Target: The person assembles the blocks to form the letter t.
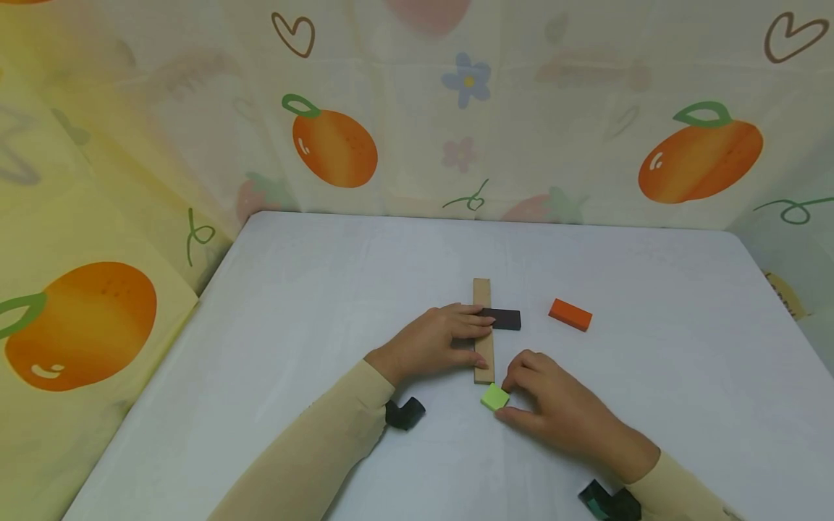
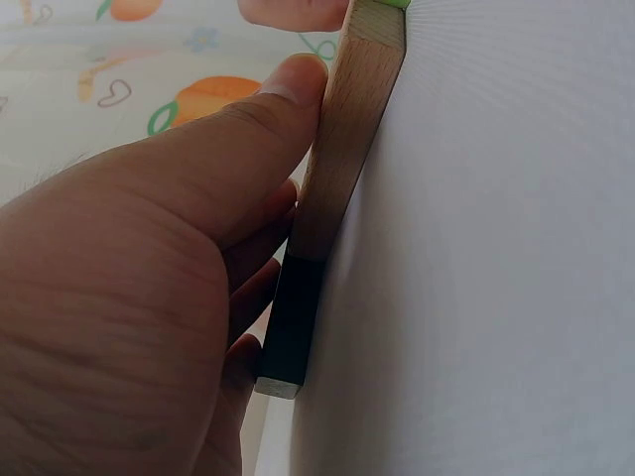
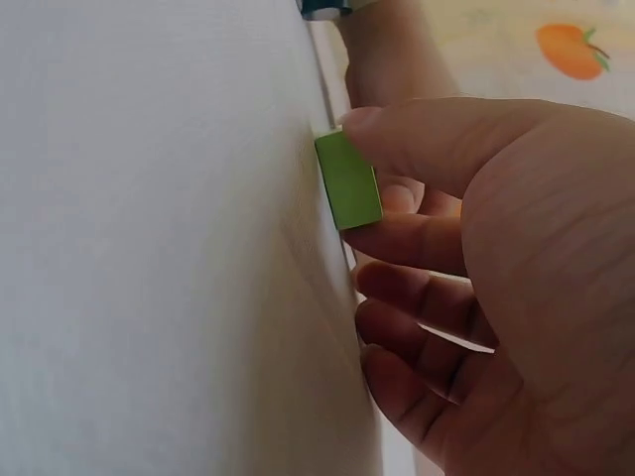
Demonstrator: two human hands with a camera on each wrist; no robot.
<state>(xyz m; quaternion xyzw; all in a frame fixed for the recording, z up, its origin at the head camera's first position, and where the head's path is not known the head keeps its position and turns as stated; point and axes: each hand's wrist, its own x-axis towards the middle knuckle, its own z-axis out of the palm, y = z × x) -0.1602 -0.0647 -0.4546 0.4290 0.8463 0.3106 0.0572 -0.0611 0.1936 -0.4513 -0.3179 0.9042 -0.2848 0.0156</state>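
Note:
A pale wooden strip (image 1: 483, 365) lies lengthwise on the white table, with a black block (image 1: 507, 319) crossing it; whether the strip is one piece is hidden. My left hand (image 1: 449, 339) rests on both, its fairly straight fingers over the black block and its thumb on the wood's near part. In the left wrist view the thumb touches the wooden strip (image 2: 352, 119). A small green block (image 1: 494, 397) sits by the strip's near end. My right hand (image 1: 560, 405) pinches it between thumb and index finger, its other fingers curled loosely, as the right wrist view shows.
An orange block (image 1: 570, 315) lies apart on the table (image 1: 651, 325), to the right of the black one. Dark wrist devices (image 1: 405, 413) sit under both wrists. A fruit-patterned cloth (image 1: 541, 94) hangs behind the table and along its left side.

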